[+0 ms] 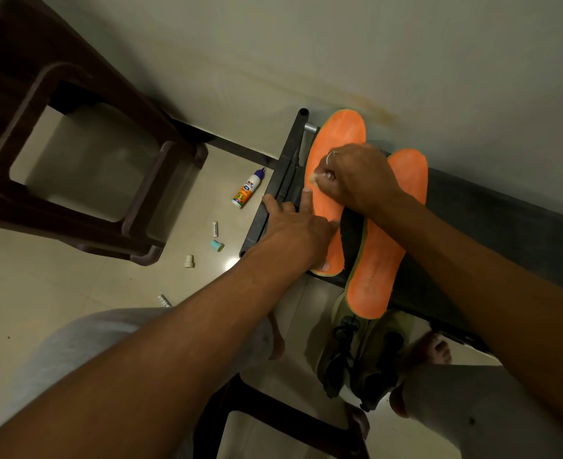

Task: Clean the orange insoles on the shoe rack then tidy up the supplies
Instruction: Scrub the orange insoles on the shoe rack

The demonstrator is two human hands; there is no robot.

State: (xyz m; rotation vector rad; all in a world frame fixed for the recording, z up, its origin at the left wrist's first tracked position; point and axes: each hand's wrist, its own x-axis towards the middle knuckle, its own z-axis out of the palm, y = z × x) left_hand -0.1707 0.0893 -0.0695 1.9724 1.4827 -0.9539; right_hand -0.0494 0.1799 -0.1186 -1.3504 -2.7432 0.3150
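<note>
Head view: right grip (356, 178) pinches pale wad (319, 178) on insole beneath (338, 134); left grip (298, 226) flat; adjacent insole (376, 266), supplies (247, 190) judged outstanding

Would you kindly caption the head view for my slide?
Left hand steadies an orange insole on the shoe rack; right hand pinches a pale wad against it.

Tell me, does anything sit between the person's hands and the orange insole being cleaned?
Nothing visible does. The left hand presses on the orange insole at the end of the shoe rack, and the right hand holds a small whitish piece against it.
</note>
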